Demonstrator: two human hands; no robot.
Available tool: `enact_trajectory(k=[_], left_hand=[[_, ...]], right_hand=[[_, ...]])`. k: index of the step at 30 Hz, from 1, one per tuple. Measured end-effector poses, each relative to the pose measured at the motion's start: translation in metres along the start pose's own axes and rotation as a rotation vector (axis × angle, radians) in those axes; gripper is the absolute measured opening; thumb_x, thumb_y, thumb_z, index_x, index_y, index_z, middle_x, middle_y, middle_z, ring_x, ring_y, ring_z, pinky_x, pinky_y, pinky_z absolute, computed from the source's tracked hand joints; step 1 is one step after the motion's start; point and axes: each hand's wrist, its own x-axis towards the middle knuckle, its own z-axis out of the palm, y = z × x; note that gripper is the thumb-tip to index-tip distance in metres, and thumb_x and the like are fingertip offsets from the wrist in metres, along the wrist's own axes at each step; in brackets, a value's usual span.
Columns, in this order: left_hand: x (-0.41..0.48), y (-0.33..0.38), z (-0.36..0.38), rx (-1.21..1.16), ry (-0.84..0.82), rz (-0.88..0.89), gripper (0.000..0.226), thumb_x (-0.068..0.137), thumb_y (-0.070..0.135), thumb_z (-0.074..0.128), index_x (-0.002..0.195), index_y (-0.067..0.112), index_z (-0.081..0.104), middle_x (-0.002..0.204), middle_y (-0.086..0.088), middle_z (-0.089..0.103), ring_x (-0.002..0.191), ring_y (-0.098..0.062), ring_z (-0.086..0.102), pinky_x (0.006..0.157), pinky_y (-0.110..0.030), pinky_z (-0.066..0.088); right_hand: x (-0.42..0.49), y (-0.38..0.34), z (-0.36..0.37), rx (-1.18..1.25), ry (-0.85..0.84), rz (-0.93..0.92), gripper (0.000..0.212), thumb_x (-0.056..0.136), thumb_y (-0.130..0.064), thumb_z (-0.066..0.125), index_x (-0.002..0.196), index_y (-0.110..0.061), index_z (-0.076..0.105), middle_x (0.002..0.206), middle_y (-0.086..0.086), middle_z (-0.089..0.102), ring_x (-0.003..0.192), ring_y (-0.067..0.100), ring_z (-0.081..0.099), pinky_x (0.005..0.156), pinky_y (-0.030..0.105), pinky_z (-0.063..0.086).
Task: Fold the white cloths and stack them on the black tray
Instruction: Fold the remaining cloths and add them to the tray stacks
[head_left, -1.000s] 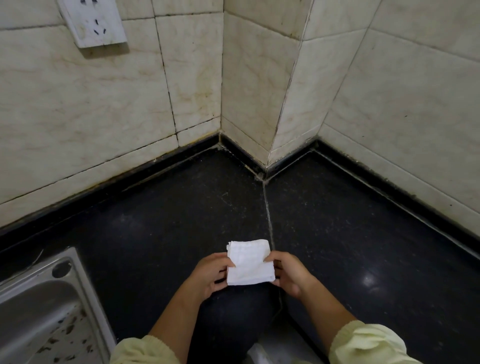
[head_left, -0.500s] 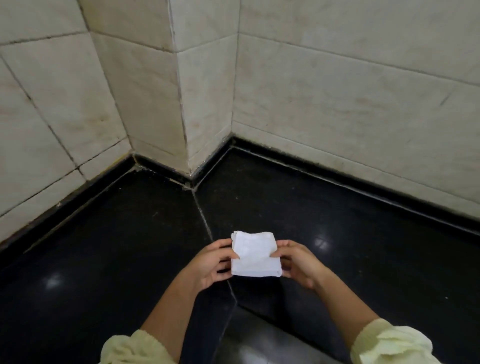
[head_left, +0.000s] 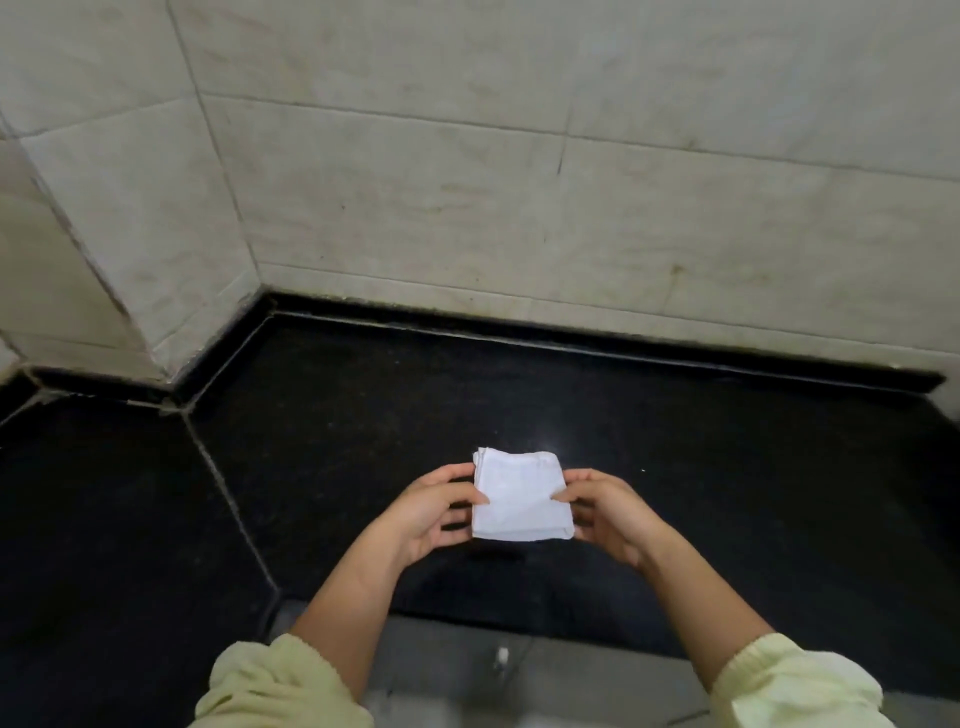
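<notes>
A small white cloth (head_left: 519, 496), folded into a thick square, is held a little above the black counter. My left hand (head_left: 434, 512) pinches its left edge, thumb on top and fingers under. My right hand (head_left: 605, 512) pinches the right edge the same way. No black tray shows in this view.
The black stone counter (head_left: 727, 493) runs right along a tiled wall (head_left: 519, 208) and bends at a corner on the left, with a seam (head_left: 223, 493) crossing it. Below the counter's front edge grey floor (head_left: 467, 670) shows between my pale yellow sleeves.
The view has swung right: the sink and wall socket have left the frame and the wall corner has slid to the left. Both hands keep hold of the folded cloth.
</notes>
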Motion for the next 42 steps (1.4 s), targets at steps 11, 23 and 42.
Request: enact_trajectory(k=[11, 23, 42], left_hand=[[0.009, -0.056, 0.247, 0.118, -0.231, -0.025, 0.043, 0.081, -0.002, 0.060, 0.117, 0.022, 0.062, 0.097, -0.001, 0.072, 0.085, -0.018, 0.068, 0.075, -0.031, 0.056], [0.049, -0.057, 0.485, 0.317, -0.512, -0.057, 0.045, 0.079, -0.001, 0.062, 0.115, 0.025, 0.063, 0.108, -0.008, 0.068, 0.095, -0.022, 0.066, 0.085, -0.037, 0.056], [0.143, 0.034, 0.836, 0.364, -0.755, 0.077, 0.033, 0.081, 0.008, 0.064, 0.109, 0.024, 0.064, 0.093, 0.000, 0.066, 0.073, -0.011, 0.064, 0.064, -0.025, 0.055]], right_hand=[[-0.114, 0.021, -0.236, 0.104, 0.236, -0.047, 0.032, 0.078, 0.004, 0.062, 0.109, -0.006, 0.064, 0.093, 0.011, 0.071, 0.076, 0.021, 0.066, 0.056, 0.028, 0.053], [-0.202, 0.007, -0.435, 0.284, 0.534, -0.170, 0.038, 0.074, 0.005, 0.064, 0.110, -0.006, 0.066, 0.099, 0.015, 0.071, 0.079, 0.022, 0.067, 0.064, 0.030, 0.055], [-0.234, -0.146, -0.744, 0.358, 0.684, -0.412, 0.026, 0.080, 0.005, 0.061, 0.098, -0.011, 0.069, 0.086, 0.005, 0.069, 0.075, 0.016, 0.061, 0.059, 0.024, 0.054]])
